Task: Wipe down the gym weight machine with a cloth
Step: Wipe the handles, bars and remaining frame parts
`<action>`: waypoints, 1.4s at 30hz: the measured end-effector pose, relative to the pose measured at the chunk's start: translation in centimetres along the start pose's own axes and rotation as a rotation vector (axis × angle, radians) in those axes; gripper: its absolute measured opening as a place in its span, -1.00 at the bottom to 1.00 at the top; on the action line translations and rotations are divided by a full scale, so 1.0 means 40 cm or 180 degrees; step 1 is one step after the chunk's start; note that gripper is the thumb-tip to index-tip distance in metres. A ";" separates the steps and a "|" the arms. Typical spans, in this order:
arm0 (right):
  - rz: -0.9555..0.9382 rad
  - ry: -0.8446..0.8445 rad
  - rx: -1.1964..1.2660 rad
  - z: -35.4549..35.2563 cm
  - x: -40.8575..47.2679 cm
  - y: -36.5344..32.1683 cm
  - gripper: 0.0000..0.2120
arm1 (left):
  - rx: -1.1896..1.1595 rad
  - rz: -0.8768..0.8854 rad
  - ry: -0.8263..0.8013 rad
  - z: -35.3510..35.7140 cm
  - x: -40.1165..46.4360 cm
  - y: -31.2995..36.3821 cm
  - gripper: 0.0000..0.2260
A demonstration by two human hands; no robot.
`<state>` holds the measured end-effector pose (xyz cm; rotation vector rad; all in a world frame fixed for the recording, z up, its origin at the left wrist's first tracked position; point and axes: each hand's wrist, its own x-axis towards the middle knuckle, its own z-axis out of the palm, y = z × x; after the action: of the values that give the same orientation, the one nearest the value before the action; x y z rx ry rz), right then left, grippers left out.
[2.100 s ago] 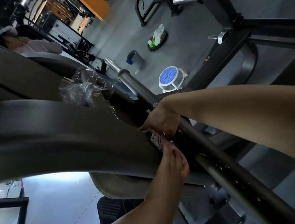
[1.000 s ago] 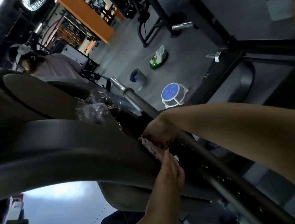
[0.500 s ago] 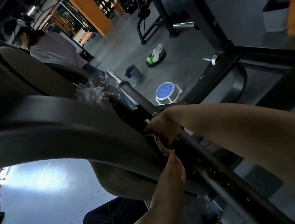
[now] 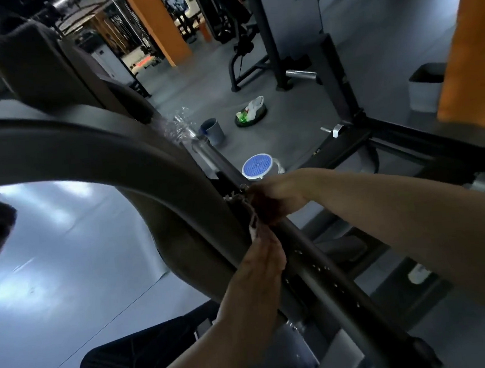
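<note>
The person is leaning in over the weight machine (image 4: 93,143), and both bare arms are reaching into the narrow gap between its broad curved dark arm and the long perforated bar (image 4: 323,267) that is running from about eleven o'clock down to five o'clock. The cloth (image 4: 253,226), a pale crumpled scrap, is sitting right in that gap, near the middle of the view, pressed against the edge of the curved arm.

The right hand (image 4: 277,198), coming in from three o'clock, is curling its fingers down over the upper part of the cloth and gripping it against the bar. The left hand (image 4: 263,257), rising from six o'clock, is touching the lower end of the cloth with its fingertips; its fingers are looking fairly straight, though it is too dark there for me to tell whether they are pinching the fabric.

As for progress, I would judge the wiping to be somewhere in the middle: the hands are working one tight seam, and the metal shows no clear line between cleaned and uncleaned. The bar's lower length toward five o'clock, the big curved arm and the padded parts at ten o'clock probably remain to be done. Beyond the machine at twelve o'clock, a small grey bucket (image 4: 214,131) and a blue-topped stool (image 4: 256,166) are standing on the floor.
</note>
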<state>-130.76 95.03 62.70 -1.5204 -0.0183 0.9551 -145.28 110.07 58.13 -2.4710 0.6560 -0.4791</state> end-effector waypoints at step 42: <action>-0.0030 0.0850 0.0901 -0.072 0.008 0.206 -0.81 | -0.3073 -0.2574 -0.0820 0.160 0.324 0.160 -0.50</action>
<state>-133.12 91.03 55.33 -1.3707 0.2894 0.7073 -134.00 100.93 51.89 -3.5970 -0.3829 -0.0871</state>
